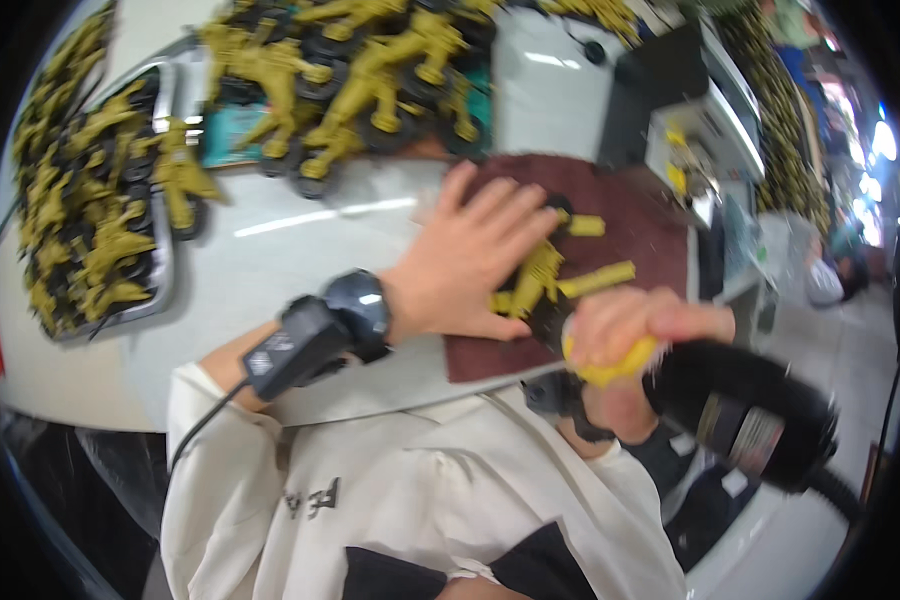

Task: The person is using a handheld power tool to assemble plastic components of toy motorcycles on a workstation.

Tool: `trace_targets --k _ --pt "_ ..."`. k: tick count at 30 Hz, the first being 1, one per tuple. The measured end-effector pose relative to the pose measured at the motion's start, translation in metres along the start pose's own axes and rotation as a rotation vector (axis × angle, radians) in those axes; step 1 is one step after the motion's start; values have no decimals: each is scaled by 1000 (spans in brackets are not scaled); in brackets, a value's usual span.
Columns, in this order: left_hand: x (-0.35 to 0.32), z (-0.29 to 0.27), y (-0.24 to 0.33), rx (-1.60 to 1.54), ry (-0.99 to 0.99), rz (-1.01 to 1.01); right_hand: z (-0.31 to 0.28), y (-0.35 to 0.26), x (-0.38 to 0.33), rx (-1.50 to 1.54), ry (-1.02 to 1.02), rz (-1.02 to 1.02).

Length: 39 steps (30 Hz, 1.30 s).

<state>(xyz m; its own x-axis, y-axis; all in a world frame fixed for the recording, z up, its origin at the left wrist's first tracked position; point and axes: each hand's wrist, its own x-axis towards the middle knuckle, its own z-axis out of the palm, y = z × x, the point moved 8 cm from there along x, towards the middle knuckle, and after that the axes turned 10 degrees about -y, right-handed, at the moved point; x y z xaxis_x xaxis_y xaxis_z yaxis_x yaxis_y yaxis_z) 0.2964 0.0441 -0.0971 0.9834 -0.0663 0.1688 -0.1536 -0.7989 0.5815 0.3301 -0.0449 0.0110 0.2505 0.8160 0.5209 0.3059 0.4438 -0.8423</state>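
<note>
My left hand [470, 255] lies with fingers stretched out over the left side of a yellow-and-black toy vehicle [542, 272] and a brown cloth, hiding part of the toy. The toy's yellow arms stick out to the right. My right hand [625, 335] is closed around the yellow front of a corded black electric screwdriver [755, 415]. Its body points down to the right, and its front end is close to the toy. Motion blurs this hand, and I cannot tell whether the tip touches the toy. The brown cloth [640, 210] lies beneath the toy.
Many similar yellow-and-black toys [370, 85] are heaped at the back of the white table [300, 215]. More fill a metal tray [165, 265] at the left. An open white box [715, 135] with yellow parts stands at the back right. The screwdriver's cord [838, 495] runs off to the right.
</note>
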Motion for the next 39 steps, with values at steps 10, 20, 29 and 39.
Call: trace_targets --k 10,20,29,39 --pt "-36 -64 31 27 89 -72 -83 -70 -35 168 347 -285" --pt "-272 -263 -122 945 576 -996 -113 -32 -63 12 638 -1" --pt "-149 -179 -116 601 -49 -698 -102 -29 -56 20 605 5" --pt "-58 -139 25 -329 238 190 -121 -22 -75 118 714 25"
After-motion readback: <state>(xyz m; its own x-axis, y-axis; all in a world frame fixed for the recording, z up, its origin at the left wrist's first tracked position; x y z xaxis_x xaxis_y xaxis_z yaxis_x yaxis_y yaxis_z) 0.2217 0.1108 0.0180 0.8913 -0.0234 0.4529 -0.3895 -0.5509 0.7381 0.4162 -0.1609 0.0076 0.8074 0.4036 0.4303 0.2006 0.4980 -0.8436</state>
